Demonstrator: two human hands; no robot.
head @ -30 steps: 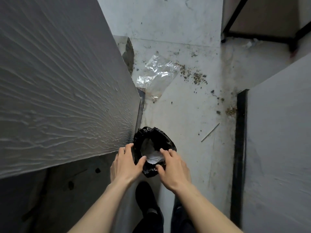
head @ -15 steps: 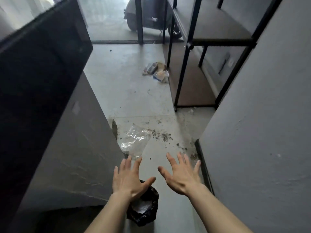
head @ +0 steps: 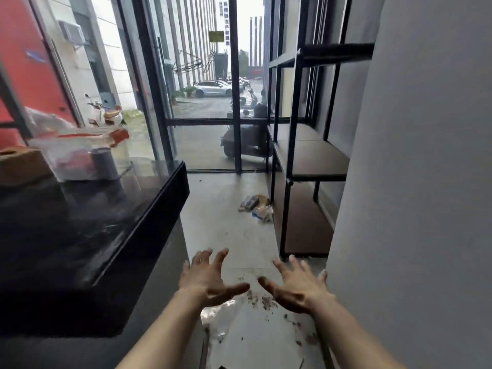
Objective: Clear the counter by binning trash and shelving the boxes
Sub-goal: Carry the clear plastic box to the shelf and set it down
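Note:
My left hand (head: 205, 278) and my right hand (head: 298, 286) hover side by side over the floor, fingers spread, holding nothing. To the left stands the black counter (head: 127, 230). At its far end lie a brown cardboard box (head: 18, 163), a clear plastic bag with red contents (head: 74, 153) and a grey cup (head: 105, 163), all blurred. The black metal shelf unit (head: 308, 161) with brown boards stands at the right, its shelves bare. The black bin bag is out of view below the frame.
A clear plastic wrapper (head: 221, 318) lies on the floor just under my hands, with dark crumbs (head: 262, 300) beside it. More litter (head: 257, 206) sits by the shelf's foot. A grey wall (head: 415, 209) closes the right side. Glass doors (head: 213, 102) stand ahead.
My view has tilted up from the black bin bag on the floor to the counter and glass doors. Both hands left the bag's rim, rose and spread open.

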